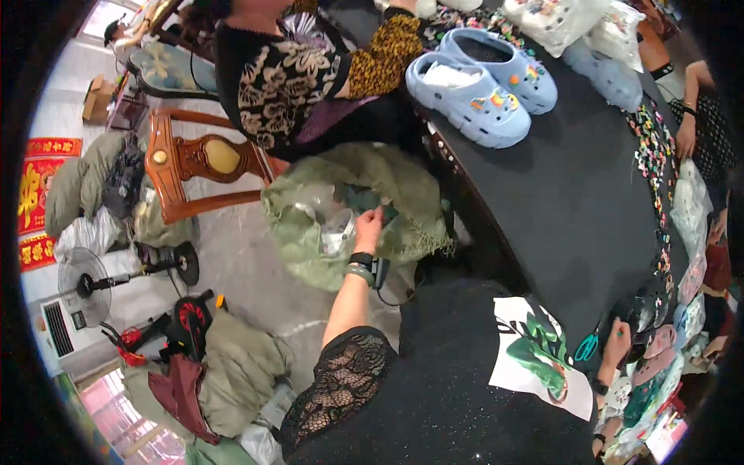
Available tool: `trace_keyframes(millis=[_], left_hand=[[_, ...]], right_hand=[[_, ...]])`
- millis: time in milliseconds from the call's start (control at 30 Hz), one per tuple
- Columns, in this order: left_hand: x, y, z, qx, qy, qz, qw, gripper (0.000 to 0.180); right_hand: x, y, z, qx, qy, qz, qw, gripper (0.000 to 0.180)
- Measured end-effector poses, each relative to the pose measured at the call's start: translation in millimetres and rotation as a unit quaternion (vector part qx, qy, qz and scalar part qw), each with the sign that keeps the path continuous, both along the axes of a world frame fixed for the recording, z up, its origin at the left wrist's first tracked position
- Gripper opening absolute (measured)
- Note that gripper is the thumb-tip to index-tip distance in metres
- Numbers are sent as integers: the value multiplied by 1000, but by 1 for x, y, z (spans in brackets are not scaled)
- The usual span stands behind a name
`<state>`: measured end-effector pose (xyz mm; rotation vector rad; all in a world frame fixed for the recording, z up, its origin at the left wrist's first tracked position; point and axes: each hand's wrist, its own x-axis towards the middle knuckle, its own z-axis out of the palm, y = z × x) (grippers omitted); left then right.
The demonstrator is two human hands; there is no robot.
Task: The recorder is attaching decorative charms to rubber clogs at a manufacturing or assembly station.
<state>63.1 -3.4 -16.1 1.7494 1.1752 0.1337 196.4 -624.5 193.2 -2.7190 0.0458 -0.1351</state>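
Note:
My left hand reaches down into an open, pale green cloth sack on the floor. Its fingers are bunched among clear plastic packets and something dark inside, and I cannot make out a grip. The wrist carries a black band and a green bangle. My right hand rests at the near edge of the black table, beside teal-handled scissors; its fingers are partly hidden. A pair of light blue clogs with small coloured charms stands at the table's far side.
A person in a black patterned top stands beyond the sack. Another person's arm shows at the right. Small coloured charms line the table's right edge. A wooden chair, a floor fan and bundled cloth lie to the left.

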Motion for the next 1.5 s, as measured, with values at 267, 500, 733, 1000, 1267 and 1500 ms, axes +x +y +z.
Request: trace_keyframes(millis=[267, 500, 733, 1000, 1267, 1500], left_hand=[[-63, -5, -1, 305, 197, 1, 932, 50], [-47, 44, -10, 216, 358, 110, 902, 71], [-56, 40, -24, 267, 345, -117, 892, 36], [-53, 16, 65, 161, 234, -80, 956, 33], [-53, 21, 234, 67, -97, 66, 991, 30], [9, -31, 326, 435, -334, -73, 833, 12]], right_hand=[[29, 94, -10, -8, 90, 115, 989, 21], [47, 128, -12, -24, 95, 174, 980, 22], [50, 149, -23, -28, 106, 217, 970, 24], [49, 156, -51, -35, 155, 216, 963, 29], [54, 168, -70, -28, 89, 266, 959, 33], [65, 200, -36, 28, 52, 301, 952, 23]])
